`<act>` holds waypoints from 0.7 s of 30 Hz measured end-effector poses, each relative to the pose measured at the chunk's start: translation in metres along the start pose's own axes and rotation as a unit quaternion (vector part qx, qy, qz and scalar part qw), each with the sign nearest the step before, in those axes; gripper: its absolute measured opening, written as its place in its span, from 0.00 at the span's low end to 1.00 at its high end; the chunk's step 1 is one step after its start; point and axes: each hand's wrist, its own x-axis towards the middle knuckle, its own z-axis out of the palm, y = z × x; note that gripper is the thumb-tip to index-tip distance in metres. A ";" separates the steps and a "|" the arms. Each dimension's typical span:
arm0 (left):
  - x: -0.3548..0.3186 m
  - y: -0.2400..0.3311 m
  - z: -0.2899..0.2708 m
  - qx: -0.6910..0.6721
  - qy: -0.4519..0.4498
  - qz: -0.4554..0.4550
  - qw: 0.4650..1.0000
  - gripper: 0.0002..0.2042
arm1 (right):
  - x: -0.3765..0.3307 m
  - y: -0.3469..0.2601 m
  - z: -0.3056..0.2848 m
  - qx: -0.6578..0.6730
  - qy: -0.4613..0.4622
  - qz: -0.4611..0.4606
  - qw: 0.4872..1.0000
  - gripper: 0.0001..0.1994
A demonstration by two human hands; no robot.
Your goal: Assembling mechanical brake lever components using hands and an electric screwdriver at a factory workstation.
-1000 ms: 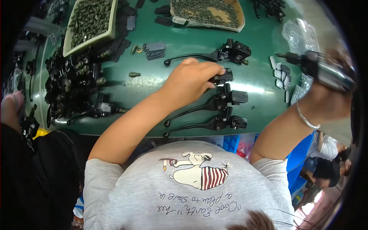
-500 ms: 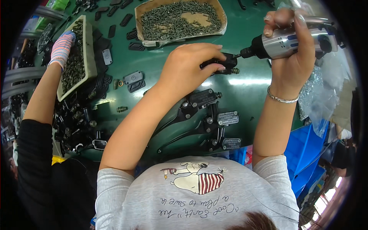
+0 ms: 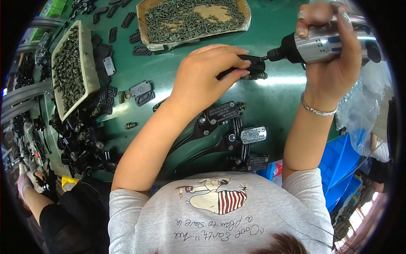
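Note:
My left hand (image 3: pixel 207 70) grips a black brake master cylinder (image 3: pixel 256 66) above the green bench, fingers wrapped round it and hiding much of its body. In my right hand (image 3: pixel 332 78) is a silver power screwdriver (image 3: pixel 319 44) with a black nose. It lies nearly level, and its bit points left at the upper right end of the cylinder; whether it touches a screw I cannot tell. Nearer my body lie brake lever assemblies with rectangular reservoir caps, one black (image 3: pixel 222 112) and one silver (image 3: pixel 253 134) among them.
A cardboard tray of screws (image 3: pixel 152 47) stands beyond my left hand. To the left are a cream bin of metal fittings (image 3: pixel 91 86), black parts (image 3: pixel 82 144) and loose caps (image 3: pixel 140 88). Blue bins (image 3: pixel 334 163) and plastic bags sit right. A co-worker's arm (image 3: pixel 34 199) shows lower left.
The co-worker's gloved hand has left the bin of fittings, and that arm is now lower left. My view has shifted slightly. Both my hands keep their holds on the cylinder and screwdriver.

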 end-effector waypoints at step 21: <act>-0.012 0.000 0.001 -0.130 -0.030 -0.055 0.990 0.08 | -0.003 0.000 -0.003 -0.139 -0.036 -0.029 0.989 0.10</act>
